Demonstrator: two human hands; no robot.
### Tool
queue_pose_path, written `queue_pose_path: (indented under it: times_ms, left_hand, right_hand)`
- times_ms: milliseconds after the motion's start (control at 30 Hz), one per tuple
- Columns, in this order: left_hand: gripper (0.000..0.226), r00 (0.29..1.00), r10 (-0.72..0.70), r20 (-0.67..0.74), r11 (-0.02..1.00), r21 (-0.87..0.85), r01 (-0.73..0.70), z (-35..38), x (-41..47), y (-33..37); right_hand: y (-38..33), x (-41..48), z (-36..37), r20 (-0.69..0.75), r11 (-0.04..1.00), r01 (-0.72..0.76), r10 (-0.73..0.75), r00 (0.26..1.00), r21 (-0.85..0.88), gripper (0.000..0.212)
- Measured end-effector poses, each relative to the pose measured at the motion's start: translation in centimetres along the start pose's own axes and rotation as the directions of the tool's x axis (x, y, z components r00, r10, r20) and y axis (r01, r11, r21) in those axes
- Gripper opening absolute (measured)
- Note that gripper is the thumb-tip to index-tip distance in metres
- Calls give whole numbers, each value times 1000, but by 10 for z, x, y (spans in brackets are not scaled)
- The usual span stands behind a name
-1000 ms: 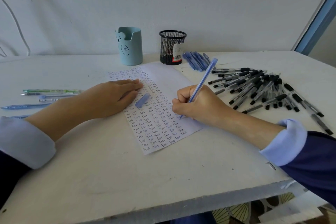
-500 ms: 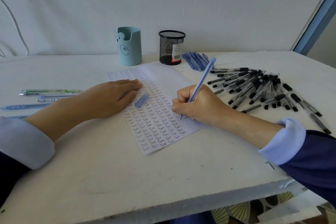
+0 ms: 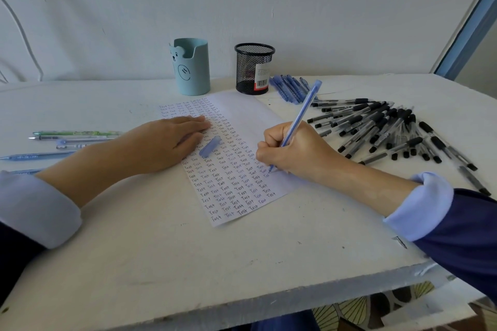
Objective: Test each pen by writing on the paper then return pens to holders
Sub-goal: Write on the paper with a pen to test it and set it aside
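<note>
R hand (image 3: 293,150) grip: pen (image 3: 304,110) tip on paper (image 3: 242,115).

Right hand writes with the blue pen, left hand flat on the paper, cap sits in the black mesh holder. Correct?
No. In the head view the blue cap lies on the paper beside the left hand, not in the black mesh holder. The right hand does write with the blue pen.
</note>
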State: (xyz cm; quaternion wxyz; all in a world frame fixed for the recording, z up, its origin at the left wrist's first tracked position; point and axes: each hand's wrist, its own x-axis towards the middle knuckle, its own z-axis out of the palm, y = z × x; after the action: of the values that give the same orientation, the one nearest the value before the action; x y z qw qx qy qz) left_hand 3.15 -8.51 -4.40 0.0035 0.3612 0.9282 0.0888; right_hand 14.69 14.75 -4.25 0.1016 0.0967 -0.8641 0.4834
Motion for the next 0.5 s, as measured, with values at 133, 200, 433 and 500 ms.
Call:
queue_pose_path:
  times_ms: [133,200,433,500]
  left_hand:
    - [49,1000,-1,-1,1000,3,1,-1,-1,1]
    - [48,1000,3,-6,1000,-1,-3,-1,-1,0]
    - [48,1000,14,-15,1000,-9,-14,0,0,-1]
    - [49,1000,15,-12,1000,-5,-15,1,0,-1]
  right_hand:
    - [2,1,1,18,1000,0,0,1000,-12,49]
    - [3,1,0,17,1000,-10,10,1000,0,49]
    - [4,1,0,10,999,4,-4,1000,-50,47]
    - [4,2,-2,9,1000,-14,14,1000,-8,47]
